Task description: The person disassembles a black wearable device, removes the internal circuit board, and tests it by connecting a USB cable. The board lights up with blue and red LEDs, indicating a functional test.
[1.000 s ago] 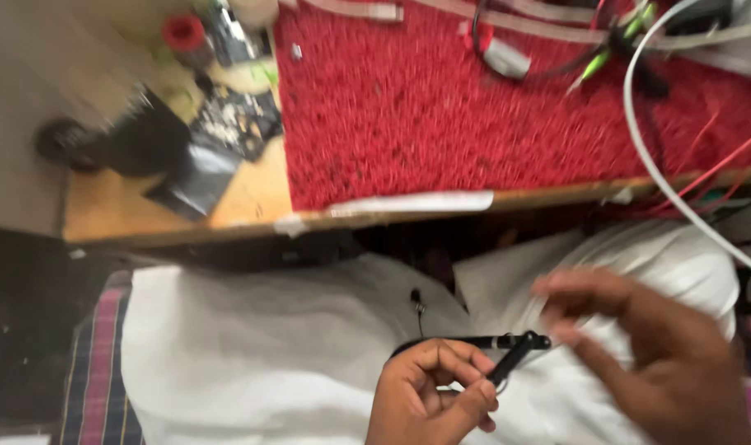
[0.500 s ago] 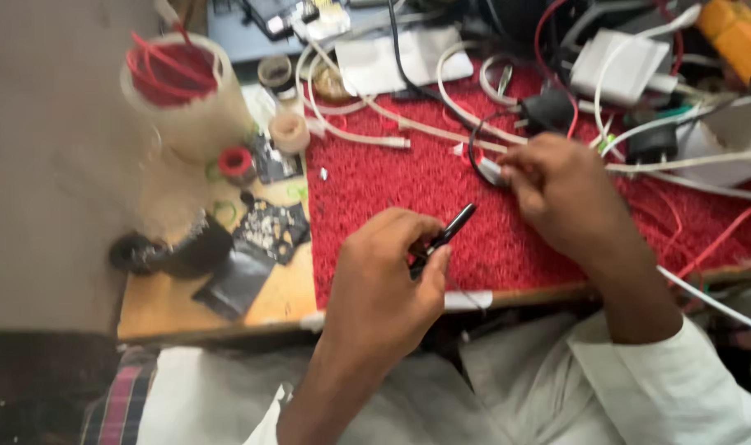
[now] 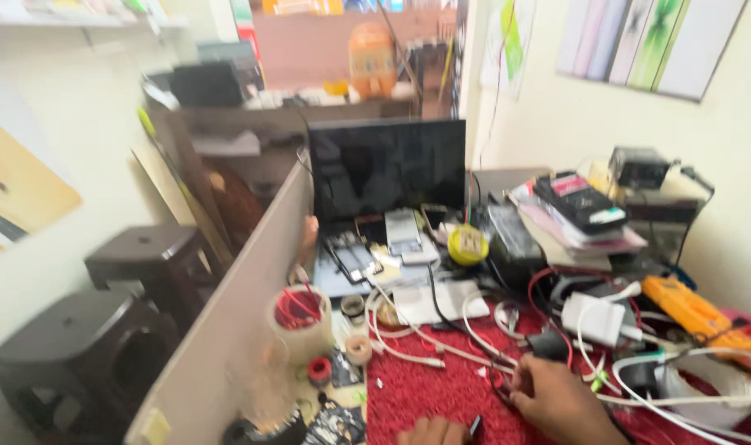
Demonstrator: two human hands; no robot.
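The left hand (image 3: 431,431) is being cut off by the bottom edge — only knuckles are showing, beside a dark tool (image 3: 474,425) too clipped to identify. The right hand (image 3: 561,404) is running out of frame, its fingertips blurring, possibly among cables (image 3: 441,344).

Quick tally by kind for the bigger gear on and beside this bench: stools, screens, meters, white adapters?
Dark plastic stools: 2, one nearer, one behind
Dark flat screens: 1
Orange handheld meters: 1
White power adapters: 1
Total: 5
The right hand touches cables on the red mat; the left hand holds a thin black tool.
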